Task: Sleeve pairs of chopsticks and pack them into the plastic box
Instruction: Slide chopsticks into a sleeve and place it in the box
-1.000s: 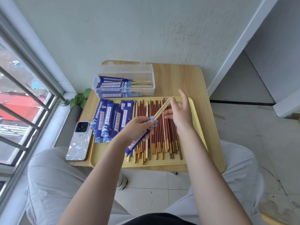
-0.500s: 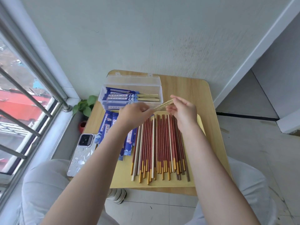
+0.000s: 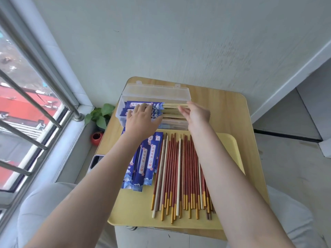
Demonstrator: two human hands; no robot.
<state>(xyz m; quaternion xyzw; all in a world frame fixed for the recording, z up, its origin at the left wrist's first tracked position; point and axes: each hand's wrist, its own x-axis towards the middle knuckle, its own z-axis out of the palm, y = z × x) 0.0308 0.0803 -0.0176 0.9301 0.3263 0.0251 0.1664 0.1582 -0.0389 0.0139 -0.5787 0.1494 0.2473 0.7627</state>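
Left hand [image 3: 141, 119] is lying flat, fingers spread, on the sleeved chopsticks [image 3: 143, 105] sitting in the plastic box [image 3: 155, 92]. Right hand [image 3: 196, 113] is hovering at the bare stick ends, fingers loose; can't tell if it's pinching any. Loose chopsticks [image 3: 179, 172] are lying on the yellow tray [image 3: 231, 151].

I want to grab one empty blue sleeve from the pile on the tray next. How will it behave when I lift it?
Probably floppy: the empty blue sleeves lie flat and thin, so one would likely sag if lifted by an end. Likely very light, so a nudge could scatter them across the yellow tray. They overlap in a fanned pile, so pinching one may drag its neighbours along.
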